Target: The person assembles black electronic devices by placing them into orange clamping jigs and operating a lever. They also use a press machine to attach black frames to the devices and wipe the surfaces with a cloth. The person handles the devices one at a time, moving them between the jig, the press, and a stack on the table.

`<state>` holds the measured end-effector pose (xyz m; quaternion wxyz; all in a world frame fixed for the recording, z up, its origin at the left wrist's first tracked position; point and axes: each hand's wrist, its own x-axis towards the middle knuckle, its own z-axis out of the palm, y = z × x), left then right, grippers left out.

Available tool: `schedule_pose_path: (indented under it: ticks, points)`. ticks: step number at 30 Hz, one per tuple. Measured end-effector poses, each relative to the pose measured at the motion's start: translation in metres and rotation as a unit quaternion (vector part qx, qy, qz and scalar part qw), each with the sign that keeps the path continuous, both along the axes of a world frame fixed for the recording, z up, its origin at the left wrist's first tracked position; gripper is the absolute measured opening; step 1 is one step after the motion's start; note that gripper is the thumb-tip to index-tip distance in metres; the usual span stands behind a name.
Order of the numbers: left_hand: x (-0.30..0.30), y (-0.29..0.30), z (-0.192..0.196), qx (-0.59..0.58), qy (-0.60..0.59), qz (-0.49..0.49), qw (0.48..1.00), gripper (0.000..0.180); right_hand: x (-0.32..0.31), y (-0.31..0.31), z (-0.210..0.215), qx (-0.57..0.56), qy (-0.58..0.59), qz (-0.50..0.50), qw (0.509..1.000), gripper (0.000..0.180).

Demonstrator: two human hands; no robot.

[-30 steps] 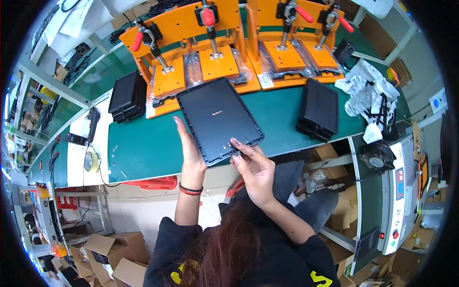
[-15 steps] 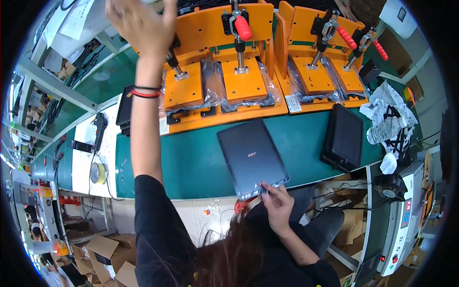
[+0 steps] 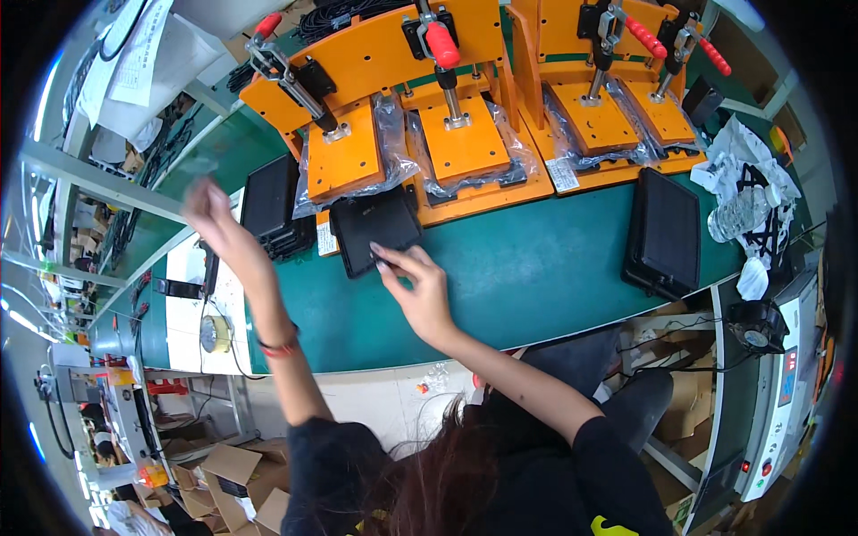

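Observation:
A black tablet-shaped panel (image 3: 362,234) lies at the front of the leftmost press, its far edge hidden beneath that press's orange plate (image 3: 344,152). The thumb and index finger of my right hand (image 3: 420,290) pinch the panel's near edge. My left hand (image 3: 214,219) is raised over the left part of the bench, beside a stack of black panels (image 3: 273,210). Motion smears its fingers, so whether they grip anything does not show. A red-handled toggle clamp (image 3: 290,80) rises above the leftmost plate, with clear plastic film (image 3: 391,143) around the plate.
More orange presses (image 3: 465,138) with red-handled clamps line the back of the green bench (image 3: 509,268). Another stack of black panels (image 3: 661,232) sits at the right, near a clear plastic bottle (image 3: 742,214) and crumpled white wrapping. A tape roll (image 3: 214,333) rests at the left.
My right hand has carried the panel from the bench middle leftward to the leftmost press. My left hand has come down and left, away from that press's clamp. The view has shifted slightly.

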<state>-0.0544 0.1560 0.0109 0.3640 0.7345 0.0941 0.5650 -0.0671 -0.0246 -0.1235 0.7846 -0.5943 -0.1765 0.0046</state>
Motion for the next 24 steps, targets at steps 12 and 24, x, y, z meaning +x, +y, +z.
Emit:
schedule_pose_path:
  ticks: [12, 24]
  points:
    - [-0.086, -0.038, -0.131, -0.250, 0.184, -0.113, 0.944, 0.034, 0.048, 0.036, -0.009, 0.024, 0.094, 0.120, 0.988, 0.030]
    - [-0.005, -0.054, -0.129, -0.196, 0.170, -0.160, 0.952, 0.054, 0.051, 0.059, -0.021, -0.018, -0.025, 0.047, 0.998, 0.028]
